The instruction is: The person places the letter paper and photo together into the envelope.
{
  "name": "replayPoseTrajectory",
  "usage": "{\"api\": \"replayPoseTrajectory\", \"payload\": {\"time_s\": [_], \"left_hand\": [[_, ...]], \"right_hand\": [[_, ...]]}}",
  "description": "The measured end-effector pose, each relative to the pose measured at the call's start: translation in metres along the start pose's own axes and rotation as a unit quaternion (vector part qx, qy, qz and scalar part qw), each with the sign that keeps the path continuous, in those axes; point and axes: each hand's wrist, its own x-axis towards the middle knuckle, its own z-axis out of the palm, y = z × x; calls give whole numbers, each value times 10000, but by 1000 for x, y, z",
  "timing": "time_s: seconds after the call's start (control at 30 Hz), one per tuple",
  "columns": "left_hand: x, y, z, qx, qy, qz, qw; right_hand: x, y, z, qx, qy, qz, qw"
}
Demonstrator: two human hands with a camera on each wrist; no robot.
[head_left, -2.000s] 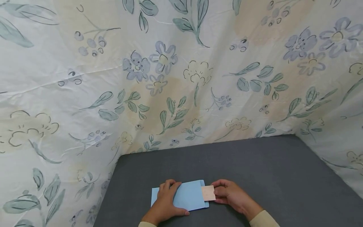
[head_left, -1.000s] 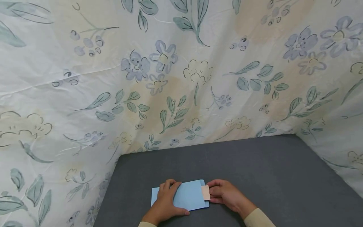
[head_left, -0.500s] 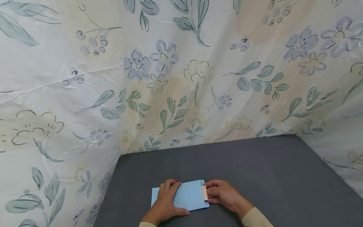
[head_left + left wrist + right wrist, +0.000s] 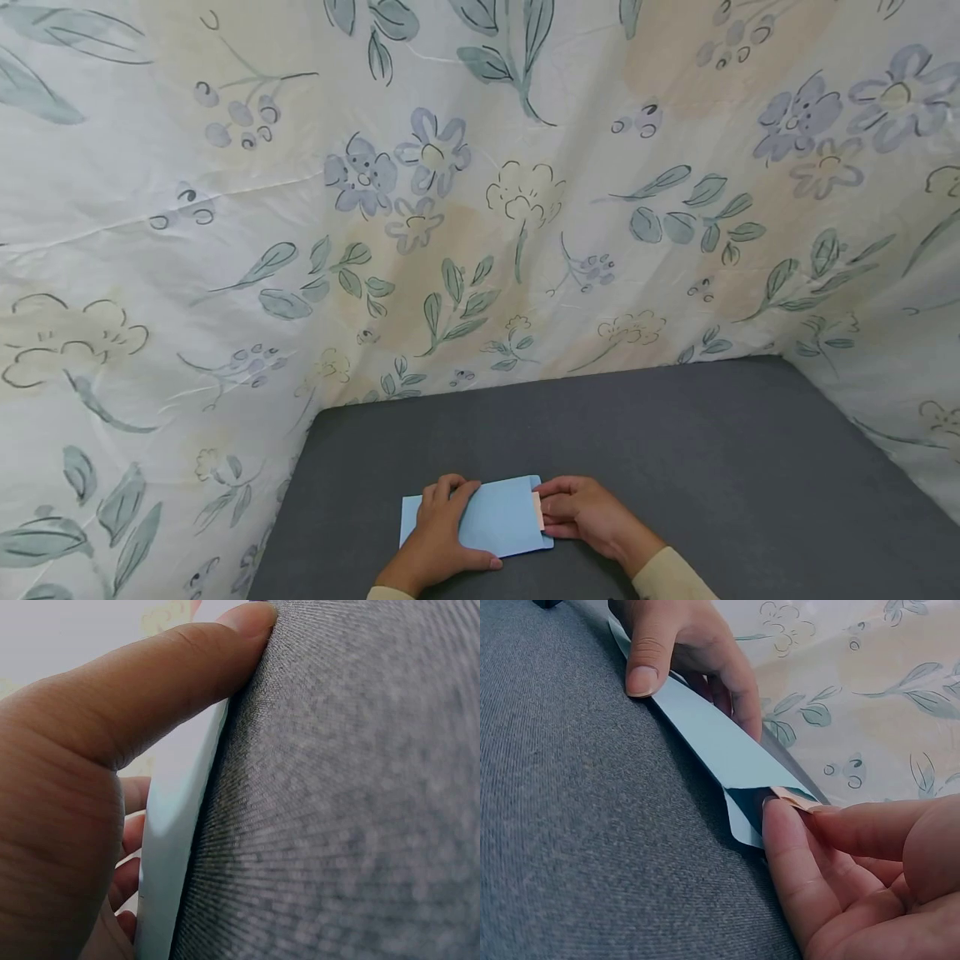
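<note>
A light blue envelope (image 4: 506, 518) lies flat on the dark grey tabletop, its mouth facing right. My left hand (image 4: 441, 533) spans it, thumb along the near edge and fingers at the far edge. In the left wrist view the thumb (image 4: 180, 667) crosses the envelope's edge (image 4: 176, 832). At the mouth, my right hand (image 4: 596, 517) pinches a peach piece of paper (image 4: 537, 510). The right wrist view shows this paper (image 4: 795, 799) partly inside the opening, between thumb and fingers, with the lower flap (image 4: 742, 829) spread below. The rest of the paper is hidden.
The dark grey tabletop (image 4: 675, 450) stretches behind and to the right of the hands. A floral cloth (image 4: 525, 208) hangs along its back and sides. A small dark object (image 4: 547, 603) shows at the top left corner of the right wrist view.
My right hand has moved left, sliding the peach paper deeper into the envelope, so only a narrow strip shows. The left hand and envelope stay in place.
</note>
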Motion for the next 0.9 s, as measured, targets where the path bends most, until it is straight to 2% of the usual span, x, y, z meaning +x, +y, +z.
{"api": "replayPoseTrajectory", "payload": {"time_s": [0.57,0.9], "left_hand": [[-3,-5,1,54,15,65,10000],[-5,-7,3,84,37,144,9999]], "right_hand": [[2,5,13,-66,51,-167,9998],[-3,8,12,120,38,-106,9999]]}}
